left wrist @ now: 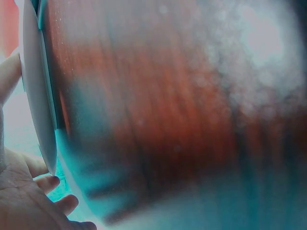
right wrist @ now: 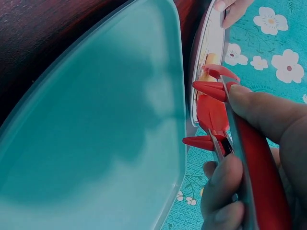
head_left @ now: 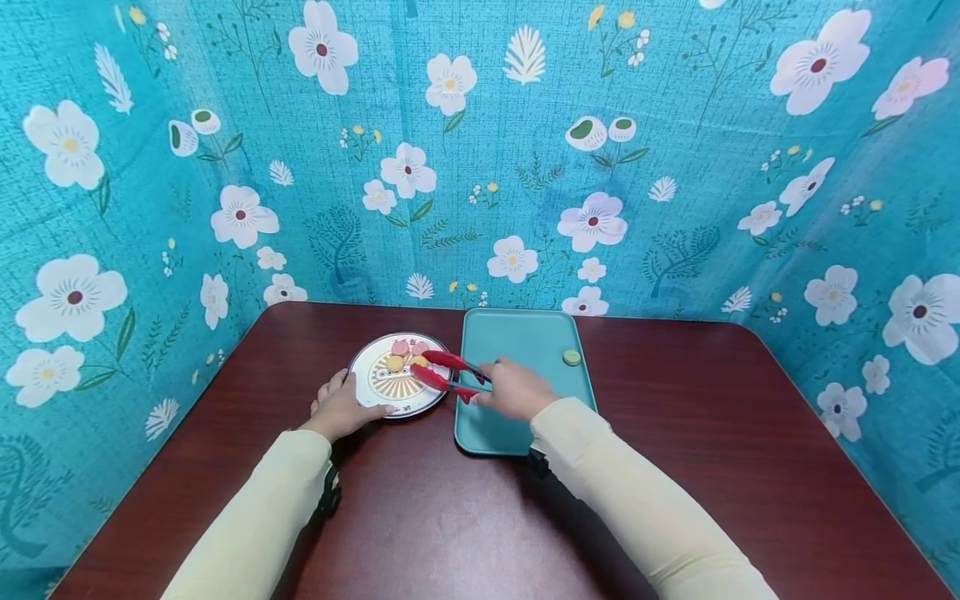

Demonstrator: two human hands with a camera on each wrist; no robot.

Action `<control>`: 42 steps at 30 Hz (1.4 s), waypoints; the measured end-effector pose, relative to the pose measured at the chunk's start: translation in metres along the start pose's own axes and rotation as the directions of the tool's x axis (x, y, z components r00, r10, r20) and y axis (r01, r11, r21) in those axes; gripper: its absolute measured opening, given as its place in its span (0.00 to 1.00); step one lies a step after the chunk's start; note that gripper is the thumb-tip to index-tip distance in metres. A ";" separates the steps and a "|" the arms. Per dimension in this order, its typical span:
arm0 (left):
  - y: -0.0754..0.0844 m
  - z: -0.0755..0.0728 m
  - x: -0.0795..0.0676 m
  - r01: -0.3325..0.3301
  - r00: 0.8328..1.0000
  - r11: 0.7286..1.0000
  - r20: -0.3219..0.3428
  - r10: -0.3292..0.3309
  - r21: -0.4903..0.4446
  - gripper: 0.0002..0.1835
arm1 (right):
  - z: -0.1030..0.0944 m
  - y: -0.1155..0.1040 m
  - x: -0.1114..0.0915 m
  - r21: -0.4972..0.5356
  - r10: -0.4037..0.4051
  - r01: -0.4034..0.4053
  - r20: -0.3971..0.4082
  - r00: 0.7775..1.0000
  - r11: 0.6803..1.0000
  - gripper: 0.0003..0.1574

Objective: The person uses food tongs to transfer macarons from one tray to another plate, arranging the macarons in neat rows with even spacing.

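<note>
My right hand (head_left: 517, 388) grips red-tipped metal tongs (right wrist: 261, 177), thumb on one arm and fingers round the other. The tongs' red heads reach left over the white patterned plate (head_left: 367, 383), right by a yellow macaron-like piece (head_left: 420, 361). Another yellow piece (head_left: 395, 363) and two pink pieces (head_left: 401, 347) lie on the plate. My left hand (head_left: 341, 407) holds the plate's left rim, thumb at the near edge; in the left wrist view its fingers (left wrist: 67, 204) spread along the plate's edge.
A teal tray (head_left: 517, 333) lies right of the plate, under my right hand. One yellow-green round piece (head_left: 572, 357) sits near its right edge. The dark wooden table (head_left: 420, 517) backs onto a blue flowered cloth (head_left: 480, 167).
</note>
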State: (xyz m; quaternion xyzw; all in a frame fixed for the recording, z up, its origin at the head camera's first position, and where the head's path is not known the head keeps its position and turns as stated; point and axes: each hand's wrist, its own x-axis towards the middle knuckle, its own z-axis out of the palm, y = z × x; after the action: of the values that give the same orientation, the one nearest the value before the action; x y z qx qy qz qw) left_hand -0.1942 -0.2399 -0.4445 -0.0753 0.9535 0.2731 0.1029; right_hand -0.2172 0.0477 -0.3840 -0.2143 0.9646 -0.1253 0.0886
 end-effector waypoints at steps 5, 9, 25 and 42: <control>-0.001 0.000 0.000 -0.003 1.000 1.000 -0.002 0.003 -0.007 0.60 | 0.001 -0.001 0.003 0.010 0.003 -0.003 0.010 1.000 1.000 0.38; -0.001 0.001 0.000 -0.001 1.000 1.000 -0.008 0.000 -0.011 0.60 | 0.001 -0.002 0.005 0.010 0.011 -0.011 0.019 1.000 1.000 0.37; 0.000 0.001 0.002 0.020 1.000 1.000 0.001 -0.020 -0.004 0.59 | -0.003 -0.010 0.010 0.009 0.042 -0.042 0.051 0.998 0.999 0.36; -0.002 0.000 0.003 0.015 1.000 1.000 -0.001 -0.015 -0.012 0.60 | -0.009 -0.014 0.008 0.031 0.068 -0.071 0.070 0.995 0.997 0.38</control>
State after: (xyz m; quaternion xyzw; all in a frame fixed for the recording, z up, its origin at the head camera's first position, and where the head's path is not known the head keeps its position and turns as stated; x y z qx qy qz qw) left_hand -0.1964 -0.2418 -0.4464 -0.0834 0.9512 0.2782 0.1040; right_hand -0.2206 0.0340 -0.3723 -0.1833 0.9656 -0.1306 0.1299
